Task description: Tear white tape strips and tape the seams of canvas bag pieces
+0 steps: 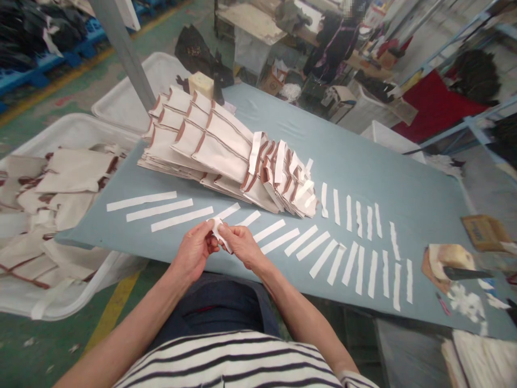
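Note:
Between my two hands, above the table's near edge, is a small folded white strip (218,228). My left hand (196,245) pinches its left end with thumb and fingers. From the other side my right hand (241,243) grips it, thumb on top. Just beyond my hands lie several flat white strips (181,219) in a slanting row on the blue-green table (347,145). Behind them is a fanned stack of cream fabric bags (218,134) with brown edging. A few white strips (279,161) rest on the bags' right end.
To the left stands a white plastic bin (76,302) full of cream bags. A metal post (125,54) rises behind the table's left end. A tape roll (450,258), a pink-handled tool (443,304) and white scraps (466,302) lie at the right. A person (333,43) is in the background.

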The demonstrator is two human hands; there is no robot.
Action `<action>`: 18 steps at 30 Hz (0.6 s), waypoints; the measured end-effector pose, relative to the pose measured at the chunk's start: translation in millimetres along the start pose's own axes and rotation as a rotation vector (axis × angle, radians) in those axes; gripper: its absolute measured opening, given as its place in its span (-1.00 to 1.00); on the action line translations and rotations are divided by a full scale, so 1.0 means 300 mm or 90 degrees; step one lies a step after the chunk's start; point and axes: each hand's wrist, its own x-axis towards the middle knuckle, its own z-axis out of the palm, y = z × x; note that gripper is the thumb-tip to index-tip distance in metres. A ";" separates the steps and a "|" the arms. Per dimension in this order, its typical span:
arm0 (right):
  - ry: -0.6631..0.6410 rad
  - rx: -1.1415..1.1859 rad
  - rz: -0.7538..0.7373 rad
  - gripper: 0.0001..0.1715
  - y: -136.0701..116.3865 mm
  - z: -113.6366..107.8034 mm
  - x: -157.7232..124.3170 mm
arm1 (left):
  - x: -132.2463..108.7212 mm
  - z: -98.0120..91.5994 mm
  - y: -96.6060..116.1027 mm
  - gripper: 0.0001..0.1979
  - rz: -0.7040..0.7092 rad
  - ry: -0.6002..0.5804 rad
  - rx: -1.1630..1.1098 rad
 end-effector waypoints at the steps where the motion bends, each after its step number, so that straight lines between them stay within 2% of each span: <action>1: -0.002 0.002 -0.011 -0.05 -0.007 0.002 -0.009 | 0.001 -0.003 0.003 -0.64 0.004 -0.005 -0.002; 8: -0.067 0.029 0.004 0.09 -0.059 -0.023 -0.069 | 0.003 -0.015 0.055 -0.64 0.033 0.023 -0.014; 11: -0.043 0.019 -0.001 0.04 -0.088 -0.036 -0.095 | -0.003 -0.010 0.084 -0.68 0.046 0.038 -0.015; 14: 0.006 0.030 -0.029 -0.14 -0.154 -0.034 -0.171 | -0.012 0.003 0.107 -0.70 0.064 0.054 -0.013; 16: -0.052 0.103 -0.038 -0.27 -0.212 -0.026 -0.258 | -0.018 0.015 0.118 -0.71 0.076 0.063 -0.011; 18: -0.209 0.212 -0.019 -0.17 -0.261 -0.021 -0.350 | -0.022 0.032 0.128 -0.71 0.085 0.070 -0.010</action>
